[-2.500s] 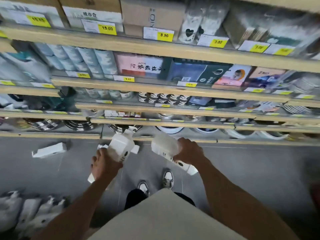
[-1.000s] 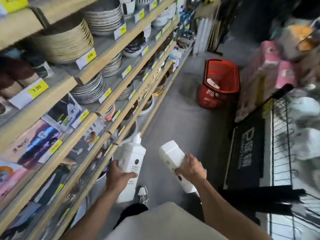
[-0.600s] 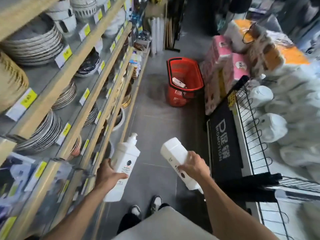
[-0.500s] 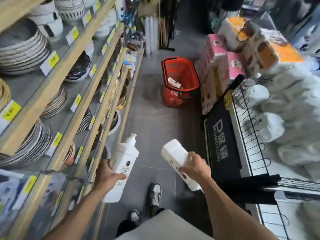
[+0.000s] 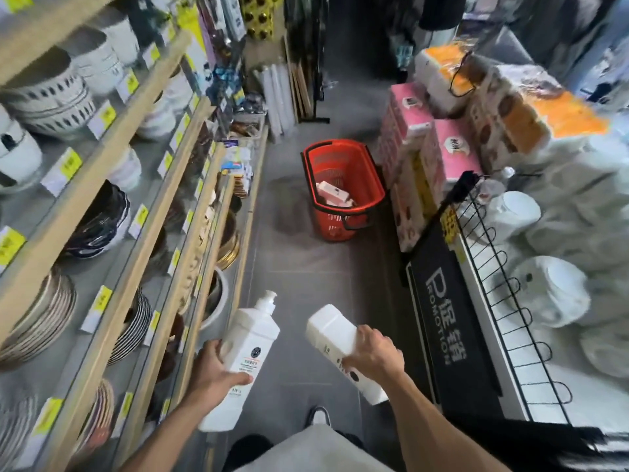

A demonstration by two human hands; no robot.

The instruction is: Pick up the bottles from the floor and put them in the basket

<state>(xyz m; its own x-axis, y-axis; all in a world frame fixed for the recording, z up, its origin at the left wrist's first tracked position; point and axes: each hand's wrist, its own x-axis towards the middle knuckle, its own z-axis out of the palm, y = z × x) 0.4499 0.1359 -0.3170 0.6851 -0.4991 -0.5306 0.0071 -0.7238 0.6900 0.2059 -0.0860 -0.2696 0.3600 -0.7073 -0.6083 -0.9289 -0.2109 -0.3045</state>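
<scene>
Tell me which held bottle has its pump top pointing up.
The left-hand bottle: its pump nozzle points up. The right-hand bottle shows only a flat end on top.

Both bare forearms reach forward; the left grip (image 5: pixel 214 373) clasps a white plastic pump bottle (image 5: pixel 255 332), the right grip (image 5: pixel 372 352) a white rectangular bottle (image 5: pixel 328 330).

One cam, head-worn, wide-angle, looks fwd & down along a shop aisle: left hand (image 5: pixel 218 369) & right hand (image 5: pixel 372 356) close at the bottom edge, floor (image 5: pixel 306 267) running away mid-frame, shelves (image 5: pixel 112 158) tight on the left, wire rack (image 5: pixel 493 267) tight on the right, red basket (image 5: pixel 332 226) farther off near centre.
</scene>
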